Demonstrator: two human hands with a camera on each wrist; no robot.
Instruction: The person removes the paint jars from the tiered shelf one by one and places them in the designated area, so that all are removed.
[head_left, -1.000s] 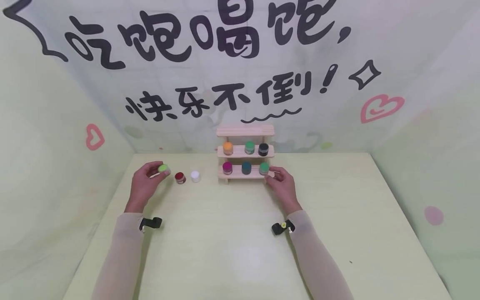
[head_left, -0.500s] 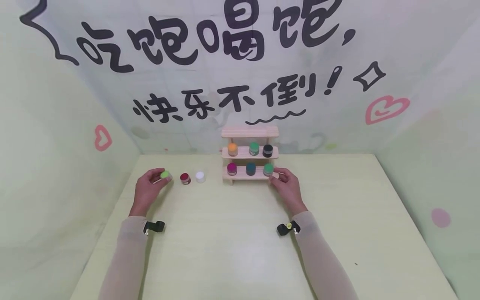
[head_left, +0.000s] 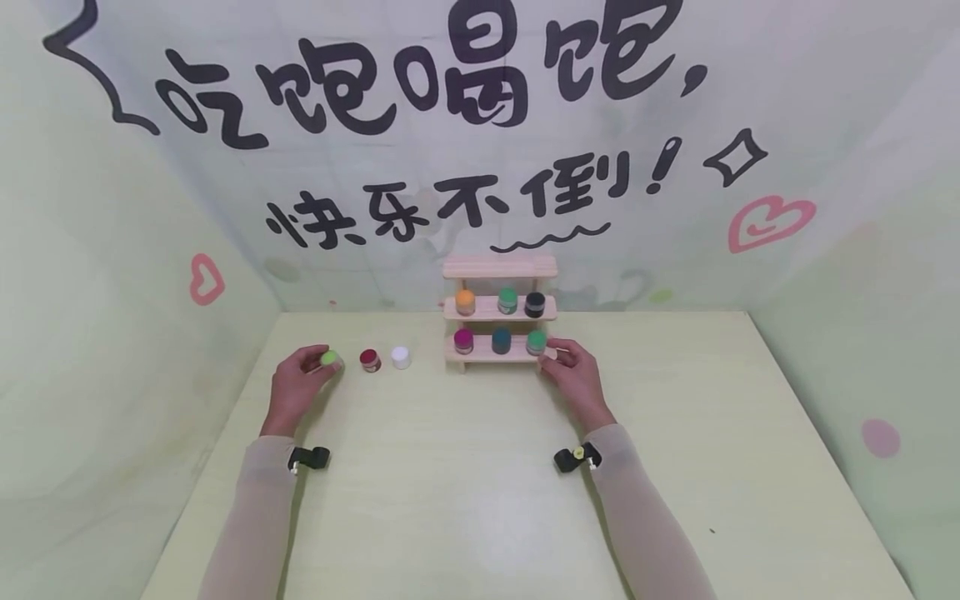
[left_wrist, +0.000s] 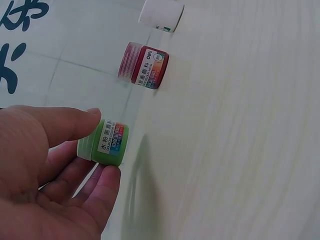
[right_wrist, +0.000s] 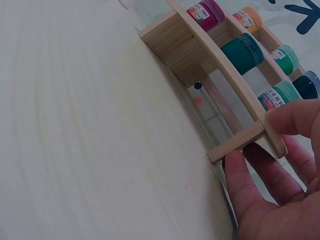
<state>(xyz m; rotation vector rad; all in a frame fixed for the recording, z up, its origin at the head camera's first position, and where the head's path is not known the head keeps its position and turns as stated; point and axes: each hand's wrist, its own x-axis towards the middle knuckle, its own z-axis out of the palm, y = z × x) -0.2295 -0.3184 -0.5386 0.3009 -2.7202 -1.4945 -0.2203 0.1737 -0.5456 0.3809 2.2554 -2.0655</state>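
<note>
My left hand (head_left: 295,385) pinches a light green paint jar (left_wrist: 109,142) between thumb and fingers at the table's left; its printed label shows in the left wrist view. Beside it stand a dark red jar (head_left: 370,360) and a white jar (head_left: 401,357). With thumb on the bottom shelf's end and fingers by the leg, my right hand (head_left: 576,379) grips the three-tier wooden rack (head_left: 499,267). On its bottom shelf are a magenta jar (head_left: 463,341), a dark teal jar (head_left: 501,341) and a green jar (head_left: 536,342). The middle shelf bears an orange jar (head_left: 465,302), another green jar (head_left: 507,301) and a black jar (head_left: 535,304).
The rack's top shelf stands close to the back wall cloth (head_left: 360,167), which carries large dark lettering. Cloth walls also flank the pale table (head_left: 465,467) on the left and right. A small dark speck (head_left: 712,531) lies at the table's right.
The head view has shifted slightly. My left hand has lowered the light green jar toward the table, about level with the dark red one. My right hand stays on the rack.
</note>
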